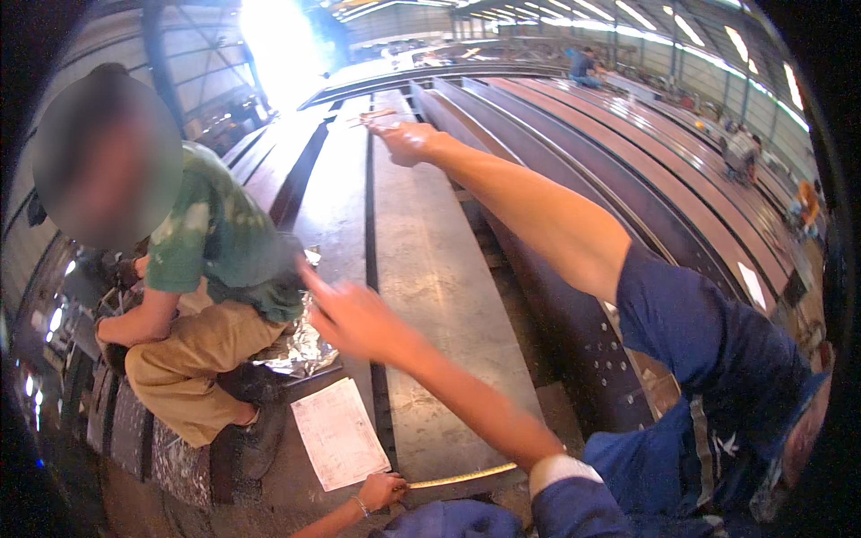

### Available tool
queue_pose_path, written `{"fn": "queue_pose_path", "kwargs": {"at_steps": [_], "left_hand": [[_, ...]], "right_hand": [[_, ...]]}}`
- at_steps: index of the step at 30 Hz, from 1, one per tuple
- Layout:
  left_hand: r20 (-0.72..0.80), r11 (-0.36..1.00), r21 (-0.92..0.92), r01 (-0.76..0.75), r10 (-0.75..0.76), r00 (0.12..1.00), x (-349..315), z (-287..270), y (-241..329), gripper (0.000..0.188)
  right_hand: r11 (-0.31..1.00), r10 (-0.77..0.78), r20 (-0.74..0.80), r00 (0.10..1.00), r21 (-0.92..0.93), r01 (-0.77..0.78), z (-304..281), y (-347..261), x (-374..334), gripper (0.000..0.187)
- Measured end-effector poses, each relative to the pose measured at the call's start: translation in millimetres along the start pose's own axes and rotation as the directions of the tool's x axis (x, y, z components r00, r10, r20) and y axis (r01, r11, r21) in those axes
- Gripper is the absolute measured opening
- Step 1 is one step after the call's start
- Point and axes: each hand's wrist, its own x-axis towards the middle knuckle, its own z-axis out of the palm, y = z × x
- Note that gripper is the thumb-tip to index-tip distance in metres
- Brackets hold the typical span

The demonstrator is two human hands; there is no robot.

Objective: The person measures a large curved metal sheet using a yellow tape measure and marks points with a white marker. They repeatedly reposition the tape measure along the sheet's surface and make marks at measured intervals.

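Observation:
My left hand point(384, 490), with a bracelet at the wrist, is closed at the end of a yellow tape measure point(462, 478). The tape lies across the near end of a flat steel beam point(444, 314). Over the beam reaches my right hand point(359, 323), slightly blurred, with its forefinger stretched out toward the person at the left. Nothing shows in it. A printed paper sheet point(341, 435) lies beside my left hand. Crumpled silver foil point(303, 350) is beyond the sheet, partly behind my right hand.
A person in a green shirt point(220, 224) sits close at the left. From the right, a co-worker in navy point(717, 359) stretches an arm point(529, 197) over the beams. Dark gaps separate the long steel beams point(574, 143). Other people point(583, 67) are farther off. Glaring light fills the upper left.

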Motion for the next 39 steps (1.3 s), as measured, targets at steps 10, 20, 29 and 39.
{"fn": "queue_pose_path", "kwargs": {"at_steps": [10, 20, 29, 39], "left_hand": [[0.040, 0.999, 0.018, 0.038, -0.039, 0.998, 6, -5, 4, 0.021], [0.030, 1.000, -0.002, 0.012, -0.012, 0.999, 7, -6, 3, 0.021], [0.012, 0.998, -0.063, 0.012, -0.011, 1.000, 10, -11, 10, 0.021], [0.020, 0.999, -0.039, 0.005, -0.004, 1.000, 5, 13, -10, 0.022]], "right_hand": [[0.964, 0.179, 0.078, 0.981, -0.214, -0.159, -51, -13, 115, 0.065], [0.963, 0.188, 0.061, 0.980, -0.209, -0.171, -44, 7, 101, 0.066], [0.993, 0.121, 0.091, 0.988, -0.024, -0.120, -11, 13, 27, 0.028], [0.800, 0.372, 0.413, 0.831, 0.312, -0.513, 70, 23, -164, 0.032]]}}
